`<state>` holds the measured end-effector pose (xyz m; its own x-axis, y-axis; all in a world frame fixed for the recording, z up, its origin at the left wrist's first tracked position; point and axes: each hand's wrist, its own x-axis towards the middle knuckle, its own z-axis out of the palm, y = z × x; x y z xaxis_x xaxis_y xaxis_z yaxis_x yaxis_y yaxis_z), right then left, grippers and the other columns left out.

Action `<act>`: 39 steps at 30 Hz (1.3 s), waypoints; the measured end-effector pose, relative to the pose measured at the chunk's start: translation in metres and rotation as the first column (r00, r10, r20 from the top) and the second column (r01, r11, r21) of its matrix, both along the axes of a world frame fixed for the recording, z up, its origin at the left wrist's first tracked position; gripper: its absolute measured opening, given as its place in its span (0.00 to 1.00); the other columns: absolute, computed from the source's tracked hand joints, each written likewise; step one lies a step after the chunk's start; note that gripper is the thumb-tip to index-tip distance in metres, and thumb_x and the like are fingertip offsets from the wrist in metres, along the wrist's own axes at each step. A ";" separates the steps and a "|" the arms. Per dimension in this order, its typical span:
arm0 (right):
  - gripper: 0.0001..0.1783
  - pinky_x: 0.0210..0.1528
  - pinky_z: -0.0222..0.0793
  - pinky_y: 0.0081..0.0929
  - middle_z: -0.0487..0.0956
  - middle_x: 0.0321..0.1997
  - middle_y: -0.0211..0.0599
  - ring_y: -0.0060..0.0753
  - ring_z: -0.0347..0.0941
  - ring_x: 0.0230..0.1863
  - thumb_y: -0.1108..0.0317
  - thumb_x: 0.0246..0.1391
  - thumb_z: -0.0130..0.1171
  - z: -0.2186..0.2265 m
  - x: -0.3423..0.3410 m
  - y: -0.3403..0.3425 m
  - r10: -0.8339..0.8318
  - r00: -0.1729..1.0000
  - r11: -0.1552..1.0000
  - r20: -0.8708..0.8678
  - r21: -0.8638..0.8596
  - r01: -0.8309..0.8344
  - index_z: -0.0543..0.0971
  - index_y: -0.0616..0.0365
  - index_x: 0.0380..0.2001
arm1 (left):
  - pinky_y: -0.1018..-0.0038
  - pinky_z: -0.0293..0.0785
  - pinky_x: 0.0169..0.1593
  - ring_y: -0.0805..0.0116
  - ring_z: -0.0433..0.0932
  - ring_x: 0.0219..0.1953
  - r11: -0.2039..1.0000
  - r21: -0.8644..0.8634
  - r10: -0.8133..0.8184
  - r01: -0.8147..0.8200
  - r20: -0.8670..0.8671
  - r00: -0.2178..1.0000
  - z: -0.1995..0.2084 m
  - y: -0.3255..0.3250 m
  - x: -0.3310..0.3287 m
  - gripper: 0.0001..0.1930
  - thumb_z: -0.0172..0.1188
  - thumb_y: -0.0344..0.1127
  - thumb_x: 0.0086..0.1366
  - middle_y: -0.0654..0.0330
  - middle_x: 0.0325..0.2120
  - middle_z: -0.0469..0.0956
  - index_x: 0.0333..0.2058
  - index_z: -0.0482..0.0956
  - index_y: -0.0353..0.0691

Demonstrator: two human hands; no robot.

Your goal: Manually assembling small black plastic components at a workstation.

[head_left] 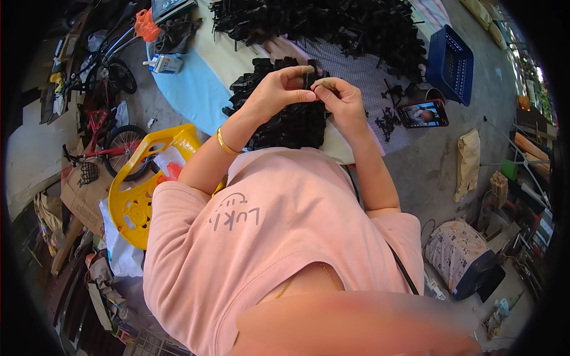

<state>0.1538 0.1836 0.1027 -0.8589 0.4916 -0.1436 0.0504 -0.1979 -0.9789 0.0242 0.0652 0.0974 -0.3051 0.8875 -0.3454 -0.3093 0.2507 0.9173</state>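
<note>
1 blk pc (309, 79) | btwn hands (272, 94) | long axis approx fore-aft | tip unclear

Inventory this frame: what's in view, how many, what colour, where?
Table: one, multicoloured cloths, upper centre
Piles: two, black, on the table
Phone: one, dark, table's right side
Loose parts: several, black, beside the phone
Basket: one, blue, upper right
Carton: one, blue-white, upper left
Bag: one, orange, upper left
Chair: one, yellow, left
Bicycle: at least one, red, far left
Sack: one, tan, floor at right
Floral cover: one, pale, lower right
Clutter: many pieces, mixed, both sides
Shirt: one, pink, lower centre
Bracelet: one, gold, left wrist
Left hand: one, bare, above nearer pile
Right hand: one, bare, beside the left
</note>
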 end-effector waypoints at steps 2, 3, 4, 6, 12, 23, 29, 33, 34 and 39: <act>0.05 0.19 0.50 0.08 0.70 0.22 0.19 0.07 0.57 0.19 0.71 0.51 0.57 -0.009 0.000 -0.002 -0.005 0.999 0.998 0.043 -0.067 0.008 0.77 0.61 0.30 | 0.78 0.69 0.48 0.74 0.72 0.44 0.994 0.102 0.052 -0.043 -0.093 0.994 0.006 -0.003 0.007 0.29 0.62 0.28 0.53 0.60 0.44 0.71 0.53 0.63 0.34; 0.05 0.19 0.49 0.07 0.70 0.21 0.19 0.07 0.56 0.18 0.71 0.51 0.57 -0.010 0.000 -0.004 -0.043 0.998 0.997 0.054 -0.068 0.047 0.76 0.60 0.31 | 0.79 0.69 0.48 0.74 0.72 0.44 0.987 0.147 0.071 -0.061 -0.068 0.995 0.007 -0.004 0.010 0.26 0.59 0.23 0.54 0.61 0.44 0.71 0.53 0.63 0.34; 0.05 0.18 0.48 0.06 0.70 0.21 0.19 0.06 0.56 0.18 0.70 0.51 0.57 -0.011 -0.001 -0.006 -0.080 0.995 0.994 0.062 -0.066 0.084 0.76 0.60 0.32 | 0.79 0.69 0.48 0.74 0.72 0.44 0.987 0.144 0.077 -0.067 -0.067 0.995 0.008 -0.006 0.014 0.26 0.59 0.23 0.54 0.61 0.44 0.71 0.53 0.63 0.34; 0.07 0.21 0.54 0.07 0.72 0.22 0.22 0.08 0.61 0.21 0.68 0.50 0.58 -0.013 0.004 0.002 0.016 0.989 0.996 0.148 -0.094 -0.002 0.76 0.60 0.31 | 0.78 0.69 0.49 0.74 0.71 0.45 0.992 0.121 0.067 -0.031 -0.308 0.949 0.009 -0.010 0.020 0.25 0.57 0.22 0.56 0.60 0.45 0.70 0.53 0.62 0.34; 0.07 0.17 0.48 0.07 0.69 0.19 0.21 0.06 0.55 0.16 0.69 0.54 0.54 -0.003 0.009 -0.006 0.062 0.996 0.957 0.061 -0.288 -0.042 0.76 0.60 0.33 | 0.78 0.68 0.50 0.75 0.71 0.44 0.984 0.171 0.084 -0.051 -0.189 0.978 0.008 -0.015 0.023 0.24 0.53 0.21 0.57 0.60 0.44 0.70 0.54 0.61 0.34; 0.08 0.22 0.54 0.10 0.70 0.18 0.22 0.11 0.61 0.20 0.71 0.53 0.53 0.015 0.010 -0.007 0.144 0.979 0.981 0.142 0.111 -0.160 0.78 0.64 0.33 | 0.79 0.70 0.47 0.77 0.72 0.41 0.974 0.164 0.170 -0.158 -0.063 0.983 0.008 -0.020 0.029 0.18 0.55 0.22 0.57 0.61 0.40 0.72 0.47 0.66 0.33; 0.08 0.21 0.53 0.10 0.70 0.18 0.22 0.10 0.61 0.20 0.71 0.52 0.54 0.007 0.008 -0.014 0.135 0.979 0.987 0.153 0.068 -0.147 0.78 0.65 0.32 | 0.81 0.73 0.39 0.79 0.75 0.33 0.947 0.229 0.296 -0.224 -0.354 0.887 0.001 -0.023 0.035 0.14 0.59 0.22 0.53 0.60 0.31 0.77 0.39 0.71 0.33; 0.08 0.20 0.55 0.10 0.69 0.17 0.21 0.09 0.60 0.19 0.71 0.52 0.54 -0.007 0.004 -0.015 0.135 0.980 0.990 0.146 0.009 -0.138 0.78 0.63 0.34 | 0.80 0.74 0.36 0.76 0.77 0.31 0.938 0.259 0.332 -0.232 -0.467 0.820 -0.003 -0.023 0.032 0.13 0.59 0.22 0.53 0.58 0.28 0.78 0.38 0.71 0.34; 0.08 0.20 0.55 0.10 0.69 0.17 0.20 0.09 0.60 0.19 0.72 0.51 0.54 -0.010 0.004 -0.015 0.139 0.978 0.990 0.157 -0.019 -0.138 0.78 0.63 0.34 | 0.79 0.74 0.36 0.74 0.78 0.31 0.938 0.269 0.327 -0.216 -0.493 0.806 -0.004 -0.023 0.033 0.15 0.59 0.23 0.53 0.57 0.28 0.78 0.40 0.70 0.34; 0.11 0.22 0.54 0.08 0.69 0.21 0.20 0.08 0.60 0.21 0.73 0.48 0.58 -0.008 0.006 -0.011 0.083 0.987 0.995 0.137 0.052 -0.091 0.76 0.64 0.37 | 0.72 0.74 0.35 0.60 0.79 0.30 0.964 0.115 0.258 -0.241 -0.630 0.732 0.004 -0.021 0.039 0.25 0.62 0.26 0.49 0.52 0.28 0.77 0.48 0.65 0.39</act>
<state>0.1593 0.1723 0.0952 -0.8733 0.4271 -0.2345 0.1973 -0.1300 -0.9717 0.0633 0.0446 0.1011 -0.6570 0.7533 0.0290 0.2975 0.2237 0.9281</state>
